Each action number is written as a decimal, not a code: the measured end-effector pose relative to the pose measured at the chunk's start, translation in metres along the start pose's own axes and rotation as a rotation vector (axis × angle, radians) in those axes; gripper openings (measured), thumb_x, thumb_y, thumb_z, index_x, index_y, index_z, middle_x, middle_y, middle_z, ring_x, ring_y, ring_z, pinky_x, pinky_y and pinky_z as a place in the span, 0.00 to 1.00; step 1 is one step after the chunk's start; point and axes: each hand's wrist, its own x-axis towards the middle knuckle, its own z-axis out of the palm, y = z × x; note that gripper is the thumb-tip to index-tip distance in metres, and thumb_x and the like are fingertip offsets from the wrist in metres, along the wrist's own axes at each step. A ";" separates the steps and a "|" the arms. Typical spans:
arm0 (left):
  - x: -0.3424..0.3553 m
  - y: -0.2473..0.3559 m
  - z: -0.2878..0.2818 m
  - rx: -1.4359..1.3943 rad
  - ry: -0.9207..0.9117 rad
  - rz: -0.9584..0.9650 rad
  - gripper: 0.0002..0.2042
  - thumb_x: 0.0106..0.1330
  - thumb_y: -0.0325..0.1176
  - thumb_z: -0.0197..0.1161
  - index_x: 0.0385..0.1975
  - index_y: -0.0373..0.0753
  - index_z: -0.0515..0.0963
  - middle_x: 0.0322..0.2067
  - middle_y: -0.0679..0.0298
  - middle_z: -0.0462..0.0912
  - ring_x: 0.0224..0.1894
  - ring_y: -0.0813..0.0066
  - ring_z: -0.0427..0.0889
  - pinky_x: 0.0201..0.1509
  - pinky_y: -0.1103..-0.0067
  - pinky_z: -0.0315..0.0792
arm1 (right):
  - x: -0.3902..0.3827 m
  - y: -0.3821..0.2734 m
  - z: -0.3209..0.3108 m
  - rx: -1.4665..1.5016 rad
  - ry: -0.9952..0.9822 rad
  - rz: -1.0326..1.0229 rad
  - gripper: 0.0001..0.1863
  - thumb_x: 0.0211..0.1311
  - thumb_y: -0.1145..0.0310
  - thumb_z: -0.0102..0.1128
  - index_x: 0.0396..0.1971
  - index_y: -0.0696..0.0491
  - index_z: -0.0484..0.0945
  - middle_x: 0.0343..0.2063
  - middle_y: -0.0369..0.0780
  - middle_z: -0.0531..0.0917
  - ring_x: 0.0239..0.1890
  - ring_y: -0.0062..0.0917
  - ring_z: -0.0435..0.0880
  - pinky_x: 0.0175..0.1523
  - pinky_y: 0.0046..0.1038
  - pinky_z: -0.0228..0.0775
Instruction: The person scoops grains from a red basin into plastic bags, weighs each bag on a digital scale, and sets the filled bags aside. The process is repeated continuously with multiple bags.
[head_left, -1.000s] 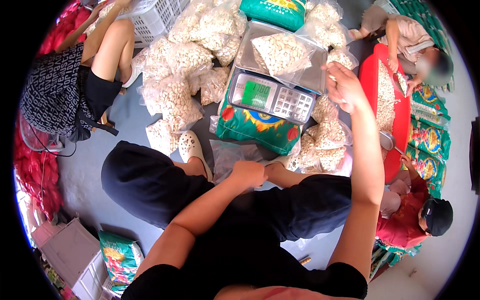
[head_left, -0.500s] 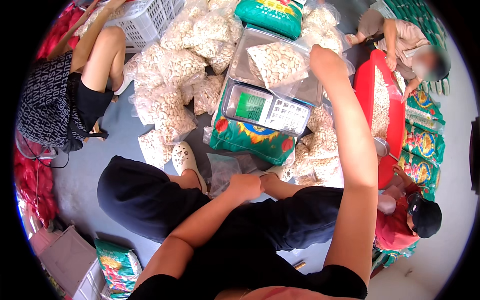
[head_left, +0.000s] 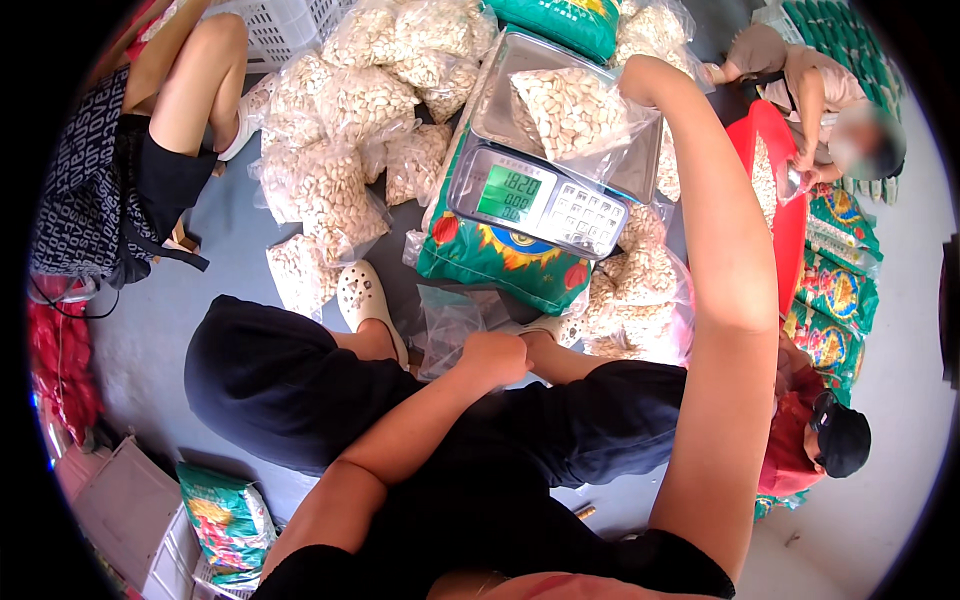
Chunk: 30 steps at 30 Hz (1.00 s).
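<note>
Head view, looking down over your knees: your right hand (head_left: 645, 82) reaches out to the far edge of the clear bag of pale nuts (head_left: 575, 108) lying on the steel pan of the digital scale (head_left: 540, 205); the fingers are hidden behind the bag's plastic, so you cannot tell whether they pinch it or merely touch it. The scale's green display is lit, and the scale itself rests on a stacked green printed sack (head_left: 490, 262) between your feet (white clogs (head_left: 365, 300) on the floor). Your left hand (head_left: 495, 355) sits low by your knee, fingers curled into a loose fist around the crumpled edge of an empty clear plastic bag (head_left: 450, 325). Around the scale lie many filled bags of nuts (head_left: 330, 190), heaped on the grey floor to the left and beyond; a red tub (head_left: 775, 190) holding more nuts stands to the right, with another person (head_left: 810, 90) bent over its far end; a seated person's bare legs (head_left: 200, 80) show at upper left, beside a white crate (head_left: 290, 25).
</note>
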 end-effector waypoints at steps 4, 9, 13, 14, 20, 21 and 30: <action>-0.002 -0.003 0.001 -0.027 0.002 -0.001 0.18 0.61 0.49 0.57 0.34 0.39 0.83 0.36 0.57 0.84 0.41 0.59 0.82 0.40 0.65 0.75 | -0.034 -0.018 -0.022 0.217 0.092 0.079 0.19 0.58 0.59 0.52 0.35 0.60 0.81 0.39 0.52 0.81 0.41 0.45 0.80 0.48 0.38 0.71; -0.004 -0.005 0.006 -0.005 0.033 0.022 0.18 0.61 0.49 0.57 0.34 0.40 0.83 0.36 0.58 0.84 0.41 0.59 0.82 0.40 0.64 0.74 | -0.047 -0.011 -0.024 0.276 0.167 0.145 0.20 0.60 0.58 0.49 0.41 0.57 0.81 0.44 0.49 0.80 0.47 0.44 0.79 0.53 0.38 0.69; -0.007 -0.007 0.004 -0.048 0.036 0.015 0.19 0.61 0.49 0.56 0.33 0.38 0.82 0.33 0.56 0.84 0.39 0.56 0.82 0.39 0.63 0.74 | -0.075 0.000 -0.026 0.527 0.273 0.057 0.20 0.60 0.56 0.52 0.39 0.58 0.80 0.39 0.49 0.82 0.43 0.41 0.80 0.49 0.35 0.70; -0.010 -0.004 0.000 -0.042 0.028 0.006 0.18 0.60 0.49 0.57 0.33 0.39 0.83 0.34 0.57 0.84 0.40 0.57 0.82 0.39 0.64 0.74 | -0.084 0.004 -0.023 0.638 0.292 0.038 0.20 0.60 0.56 0.53 0.39 0.58 0.80 0.38 0.49 0.82 0.42 0.40 0.80 0.48 0.35 0.70; -0.010 -0.006 0.007 -0.007 0.045 0.015 0.17 0.60 0.48 0.58 0.34 0.40 0.83 0.35 0.58 0.84 0.40 0.59 0.83 0.39 0.65 0.75 | -0.113 0.011 -0.001 0.744 0.304 0.008 0.19 0.59 0.57 0.56 0.39 0.59 0.80 0.35 0.48 0.82 0.39 0.37 0.80 0.46 0.32 0.69; -0.010 -0.006 0.007 0.002 0.044 0.018 0.17 0.60 0.48 0.58 0.34 0.40 0.83 0.35 0.58 0.84 0.40 0.59 0.83 0.38 0.65 0.75 | -0.115 0.011 0.001 0.741 0.296 -0.001 0.19 0.59 0.57 0.56 0.39 0.59 0.80 0.35 0.48 0.82 0.39 0.37 0.80 0.46 0.32 0.69; -0.004 -0.007 0.010 -0.001 0.054 0.017 0.19 0.60 0.49 0.54 0.30 0.39 0.83 0.32 0.55 0.84 0.38 0.55 0.82 0.37 0.63 0.74 | -0.107 -0.009 0.010 0.607 0.279 0.029 0.14 0.56 0.60 0.58 0.38 0.52 0.82 0.35 0.44 0.83 0.41 0.38 0.81 0.47 0.33 0.71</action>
